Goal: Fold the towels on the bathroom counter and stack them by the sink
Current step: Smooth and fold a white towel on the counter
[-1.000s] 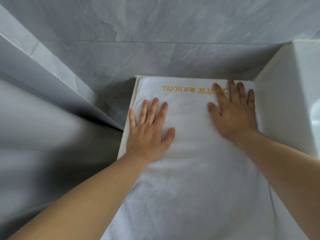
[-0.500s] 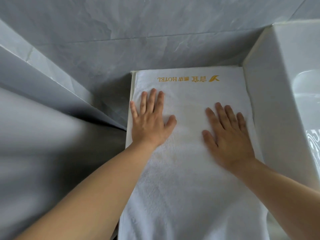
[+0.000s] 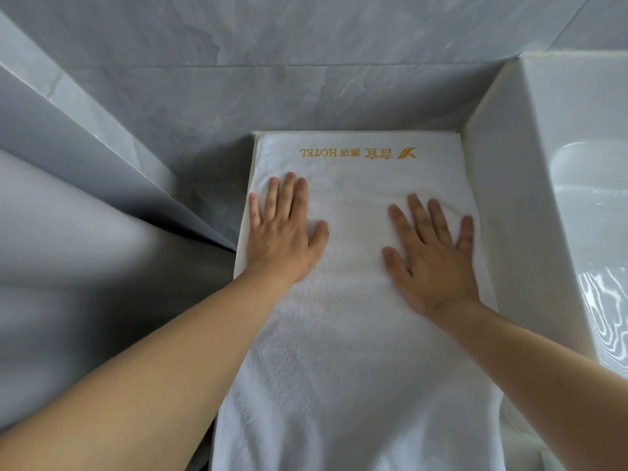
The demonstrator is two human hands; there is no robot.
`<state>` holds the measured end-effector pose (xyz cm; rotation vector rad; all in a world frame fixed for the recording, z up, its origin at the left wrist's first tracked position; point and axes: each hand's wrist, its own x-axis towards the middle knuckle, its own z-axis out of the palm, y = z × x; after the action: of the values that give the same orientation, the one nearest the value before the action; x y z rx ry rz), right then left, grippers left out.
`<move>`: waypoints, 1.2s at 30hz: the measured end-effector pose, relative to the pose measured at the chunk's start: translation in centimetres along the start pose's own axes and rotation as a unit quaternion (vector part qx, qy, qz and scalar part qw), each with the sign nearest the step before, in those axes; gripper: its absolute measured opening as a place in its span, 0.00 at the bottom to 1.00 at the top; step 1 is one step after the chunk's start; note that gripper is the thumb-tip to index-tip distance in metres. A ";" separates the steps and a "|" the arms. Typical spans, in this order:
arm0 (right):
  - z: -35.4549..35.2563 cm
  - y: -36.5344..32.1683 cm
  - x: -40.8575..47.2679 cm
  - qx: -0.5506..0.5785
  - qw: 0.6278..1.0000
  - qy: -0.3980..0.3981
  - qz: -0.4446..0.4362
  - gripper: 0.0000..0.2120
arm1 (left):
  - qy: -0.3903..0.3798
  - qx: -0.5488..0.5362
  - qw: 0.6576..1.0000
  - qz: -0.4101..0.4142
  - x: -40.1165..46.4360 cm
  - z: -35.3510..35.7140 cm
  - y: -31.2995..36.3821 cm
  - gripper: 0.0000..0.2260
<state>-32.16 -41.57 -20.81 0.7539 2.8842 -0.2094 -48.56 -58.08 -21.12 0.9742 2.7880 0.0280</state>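
A white towel point(image 3: 356, 334) lies flat along the surface, just beside the sink point(image 3: 530, 212). Left hand point(image 3: 282, 239) and right hand point(image 3: 431, 260) press it, fingers spread, grasping nothing: smoothing, seemingly. Next likely calls for pinching an end to fold.

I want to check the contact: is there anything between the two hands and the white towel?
Nothing visible. The left hand and right hand lie flat, palms down, directly on the towel.
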 end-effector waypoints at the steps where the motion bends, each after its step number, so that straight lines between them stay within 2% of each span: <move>1: 0.1 0.0 0.0 0.000 1.000 0.000 0.001 0.32 | 0.010 -0.009 1.000 0.009 -0.4 -0.2 0.5 0.34; 3: 0.2 0.0 0.1 0.003 1.000 0.002 0.001 0.32 | 0.038 -0.024 0.996 0.071 -2.1 -0.1 1.3 0.32; 5: 0.2 0.2 0.2 0.004 1.000 0.001 -0.003 0.32 | 0.020 -0.013 0.993 0.117 -4.8 0.6 1.4 0.31; 9: 0.4 0.3 0.3 0.000 1.000 0.010 0.001 0.31 | -0.004 0.016 0.997 0.076 -6.7 1.7 0.6 0.32; 17: 0.1 -0.2 0.1 0.000 1.000 0.011 0.007 0.31 | 0.007 0.008 0.997 0.072 -6.5 1.4 0.6 0.33; 24: 0.9 -1.2 -7.6 0.019 0.996 0.005 0.088 0.32 | -0.011 0.023 0.998 0.063 -6.2 1.4 0.5 0.33; 30: 1.3 -0.6 -8.5 0.026 0.997 0.020 0.070 0.32 | 0.002 0.017 0.998 0.068 -6.0 1.8 0.3 0.33; 36: 1.1 -0.7 -8.6 0.026 0.997 0.023 0.073 0.32 | -0.040 0.033 0.996 0.073 -5.8 0.8 0.5 0.33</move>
<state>-24.94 -46.46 -20.26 0.9870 2.8601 -0.2539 -43.67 -61.33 -20.83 1.1658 2.6560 -0.0807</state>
